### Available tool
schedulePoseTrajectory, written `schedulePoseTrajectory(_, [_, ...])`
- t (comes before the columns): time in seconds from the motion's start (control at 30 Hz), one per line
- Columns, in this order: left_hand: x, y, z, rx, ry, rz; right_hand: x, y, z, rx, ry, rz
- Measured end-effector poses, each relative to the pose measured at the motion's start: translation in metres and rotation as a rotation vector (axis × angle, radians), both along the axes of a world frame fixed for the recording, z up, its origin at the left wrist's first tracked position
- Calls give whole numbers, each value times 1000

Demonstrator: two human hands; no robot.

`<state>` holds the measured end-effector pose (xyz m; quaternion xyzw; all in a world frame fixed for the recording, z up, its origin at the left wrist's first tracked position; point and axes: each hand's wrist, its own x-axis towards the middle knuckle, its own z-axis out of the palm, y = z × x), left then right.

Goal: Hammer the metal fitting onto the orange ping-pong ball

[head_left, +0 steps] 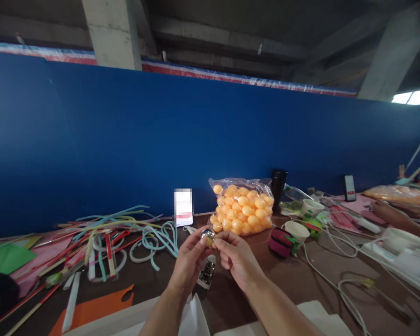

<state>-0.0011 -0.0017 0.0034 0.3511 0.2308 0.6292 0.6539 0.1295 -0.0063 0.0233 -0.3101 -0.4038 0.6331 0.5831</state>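
Observation:
Both my hands are raised over the brown table and meet at a small shiny metallic ball. My left hand pinches the ball from the left with closed fingers. My right hand grips it from the right, fingers curled. Just below the hands lies a small metal-and-white object on the table. Behind the ball stands a clear plastic bag of orange ping-pong balls.
Coloured tubes and sticks lie at the left with green, pink and orange paper sheets. A phone leans on the blue wall. Paper cups, a dark tumbler, white cables and another person's arm fill the right.

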Motion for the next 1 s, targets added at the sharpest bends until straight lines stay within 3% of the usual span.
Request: schedulePoseTrajectory(1.0, [-2,-2,3,-2,86,0,2,-2,2,-1,-49,-1])
